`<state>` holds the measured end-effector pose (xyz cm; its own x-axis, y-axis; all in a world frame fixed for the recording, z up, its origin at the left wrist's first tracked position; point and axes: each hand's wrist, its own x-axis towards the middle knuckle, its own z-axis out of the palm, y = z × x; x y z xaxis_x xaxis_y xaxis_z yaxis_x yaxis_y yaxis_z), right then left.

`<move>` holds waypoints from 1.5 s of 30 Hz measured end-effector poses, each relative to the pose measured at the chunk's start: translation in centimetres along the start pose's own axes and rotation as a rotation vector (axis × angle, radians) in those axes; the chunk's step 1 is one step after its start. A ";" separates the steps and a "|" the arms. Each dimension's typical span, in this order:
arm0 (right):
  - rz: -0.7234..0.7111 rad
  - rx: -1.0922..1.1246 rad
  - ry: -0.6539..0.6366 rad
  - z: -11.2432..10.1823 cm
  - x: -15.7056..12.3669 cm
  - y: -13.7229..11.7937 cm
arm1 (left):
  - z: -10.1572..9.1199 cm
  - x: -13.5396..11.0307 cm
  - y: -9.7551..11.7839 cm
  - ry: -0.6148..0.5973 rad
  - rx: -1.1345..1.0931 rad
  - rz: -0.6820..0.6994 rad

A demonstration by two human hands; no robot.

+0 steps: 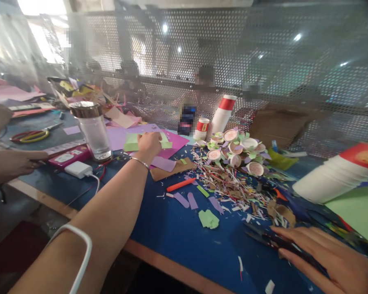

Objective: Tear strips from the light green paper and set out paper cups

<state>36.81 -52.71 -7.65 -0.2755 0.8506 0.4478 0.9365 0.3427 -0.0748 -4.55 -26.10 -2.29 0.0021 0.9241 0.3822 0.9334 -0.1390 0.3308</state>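
Observation:
My left hand (150, 143) reaches out over a pile of coloured paper, its fingers bent down onto light green paper (131, 143); the fingertips are hidden behind the hand. Purple and magenta sheets lie beneath. At the lower right, my right hand (328, 253) is closed around dark scissors (263, 237), their tips slightly apart and pointing left above the blue table. Left of those tips rests a crumpled-edged green paper piece (209, 219). Several purple paper strips (192, 201) and an orange-red pen-like stick (180, 185) lie between my hands.
Paper scraps (233, 183) heap before flower-like cup pieces (233, 151). Stacked paper cups (340, 171) lean at right; another cup stack (223, 114) stands behind. A glass bottle (93, 134) and white charger (79, 169) sit left. Another person's hand (15, 163) is at far left.

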 end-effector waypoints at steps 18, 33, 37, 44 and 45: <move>0.353 -0.214 0.088 -2.3 39.1 2.8 | 0.9 -4.5 9.2 0.050 -0.257 0.390; 0.397 -0.184 0.112 -1.4 44.2 4.8 | 1.6 -4.2 9.0 0.027 -0.336 0.370; 0.401 -0.178 0.162 -2.9 43.6 4.5 | 1.7 -4.2 9.1 0.052 -0.345 0.370; 0.417 -0.099 0.362 -5.8 42.3 3.2 | 1.9 -4.1 8.8 0.117 -0.390 0.397; 0.417 -0.073 0.401 -6.2 42.0 3.0 | 2.0 -4.1 8.7 0.131 -0.401 0.396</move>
<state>29.37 -18.47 16.48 0.2102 0.6853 0.6972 0.9646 -0.0295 -0.2619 4.31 -30.37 -2.68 0.2552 0.7258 0.6388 0.6614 -0.6130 0.4322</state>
